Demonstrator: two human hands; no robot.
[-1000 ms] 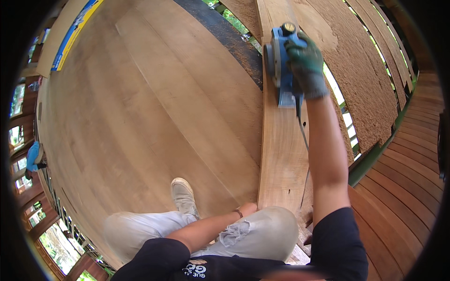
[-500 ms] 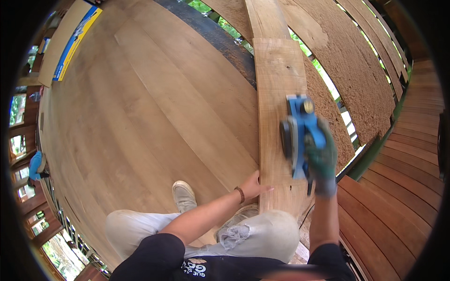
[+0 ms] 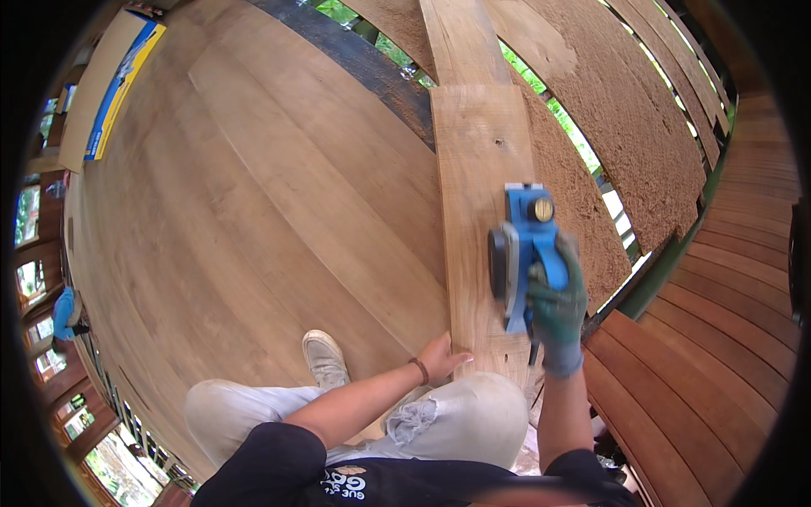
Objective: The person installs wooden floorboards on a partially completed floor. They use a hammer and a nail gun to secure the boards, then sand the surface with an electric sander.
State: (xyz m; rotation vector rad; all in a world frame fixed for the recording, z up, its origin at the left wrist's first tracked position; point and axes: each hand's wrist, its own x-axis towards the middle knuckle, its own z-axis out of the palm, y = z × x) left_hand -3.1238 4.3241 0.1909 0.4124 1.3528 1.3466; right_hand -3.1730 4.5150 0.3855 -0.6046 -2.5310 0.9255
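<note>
A long pale wooden board runs away from my knees. On its right half sits a blue electric hand planer with a black round part on its left side and a brass-coloured knob at the front. My right hand, in a green and grey glove, is wrapped round the planer's rear handle, slightly blurred. My bare left hand grips the board's left edge close to my knee, thumb on top; its other fingers are partly hidden. A short dark cord end hangs behind the planer.
Wide joined planks spread to the left. Shaving-covered boards lie right with open gaps between them. Reddish slatted decking is at far right. A blue and yellow carton lies far left; a blue tool stands at the left edge.
The whole view has shifted, so the board and both hands appear lower and further left. The planer stays at nearly the same place on the board; both grips are kept.
</note>
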